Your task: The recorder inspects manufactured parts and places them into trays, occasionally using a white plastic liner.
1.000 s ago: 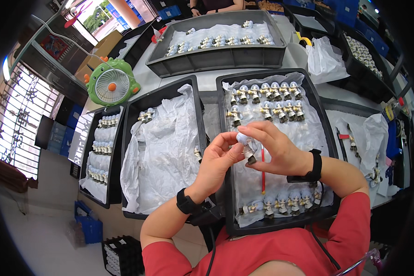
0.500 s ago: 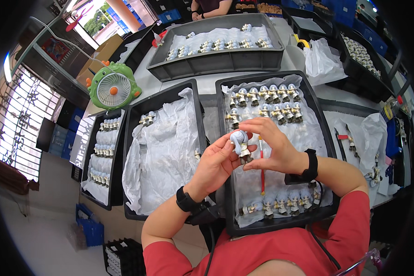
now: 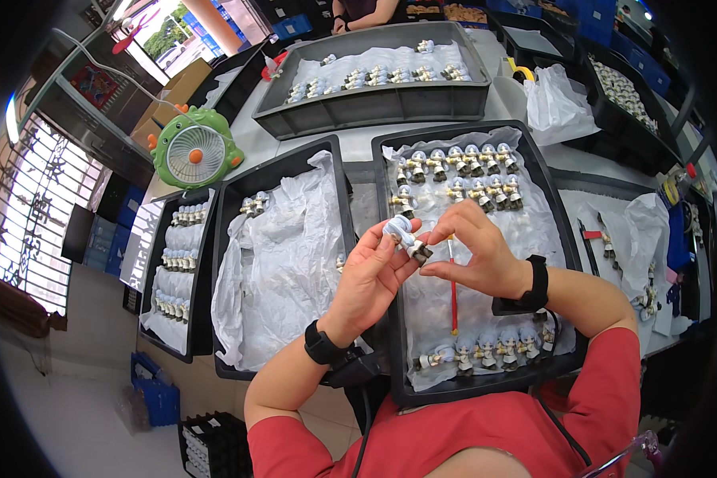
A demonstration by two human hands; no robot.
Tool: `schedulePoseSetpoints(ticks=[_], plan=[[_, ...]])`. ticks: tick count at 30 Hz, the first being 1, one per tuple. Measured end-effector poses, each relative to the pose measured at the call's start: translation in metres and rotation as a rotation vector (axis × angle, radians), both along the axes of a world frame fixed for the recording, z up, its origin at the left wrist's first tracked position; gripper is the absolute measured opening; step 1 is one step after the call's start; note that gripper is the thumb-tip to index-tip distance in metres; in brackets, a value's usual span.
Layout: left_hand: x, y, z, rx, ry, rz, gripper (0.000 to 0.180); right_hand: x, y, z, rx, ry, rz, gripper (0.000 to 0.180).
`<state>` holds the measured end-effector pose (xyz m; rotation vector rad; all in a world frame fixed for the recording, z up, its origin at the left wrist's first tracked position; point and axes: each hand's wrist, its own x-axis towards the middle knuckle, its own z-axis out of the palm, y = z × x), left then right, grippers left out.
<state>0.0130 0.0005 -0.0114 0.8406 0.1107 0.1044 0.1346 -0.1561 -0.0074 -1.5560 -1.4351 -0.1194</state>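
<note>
A small figurine [image 3: 406, 239] with pale blue hair, white clothes and dark feet lies tilted across the fingers of my left hand [image 3: 366, 275], which grips it by thumb and fingers. My right hand [image 3: 486, 253] is just right of it, thumb and forefinger apart in a curve, fingertips close to the figurine's feet; whether they touch it I cannot tell. Both hands are over a black tray [image 3: 562, 215] lined with white paper. Rows of similar figurines [image 3: 474, 163] stand at its far end, and another row [image 3: 486, 352] lies near me. A thin red-handled brush [image 3: 455, 307] rests between the rows.
Left of my hands is a second paper-lined tray [image 3: 338, 155] with a few figurines, then a narrower filled tray [image 3: 211, 263]. A green fan [image 3: 195, 151] stands behind them. Further off is a large grey bin [image 3: 374, 111]. A plastic bag [image 3: 562, 107] lies right; a person [image 3: 366, 12] is across the table.
The figurine has gone from upright to tilted, its head now toward the left. My left hand has turned with it, and my right fingers have come away from its head.
</note>
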Motion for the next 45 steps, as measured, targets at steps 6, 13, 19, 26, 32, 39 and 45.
schedulePoseSetpoints(ticks=[6,13,19,26,32,39,45], plan=[[-0.002,-0.001,0.002,-0.016,0.006,0.025,0.032,-0.004,0.001,0.0,-0.022,0.104,0.029,0.034],[-0.001,0.0,-0.001,0.005,0.071,0.088,0.023,-0.001,0.002,-0.004,-0.006,0.082,0.038,0.028],[-0.003,-0.001,-0.001,0.022,0.129,0.117,0.02,-0.003,0.002,-0.002,-0.017,0.15,0.062,0.021],[0.0,-0.007,-0.007,0.008,0.158,0.101,0.03,-0.007,0.0,-0.004,0.017,-0.001,0.071,0.023],[-0.003,-0.001,-0.004,0.041,0.108,0.081,0.031,-0.009,0.005,-0.006,0.023,0.037,0.103,0.028],[0.0,-0.005,0.002,0.084,0.013,0.086,0.031,-0.008,0.002,-0.011,-0.011,0.166,0.086,0.027],[-0.008,0.003,-0.004,0.123,0.098,0.102,0.034,-0.011,0.005,-0.006,-0.101,0.217,0.116,0.028]])
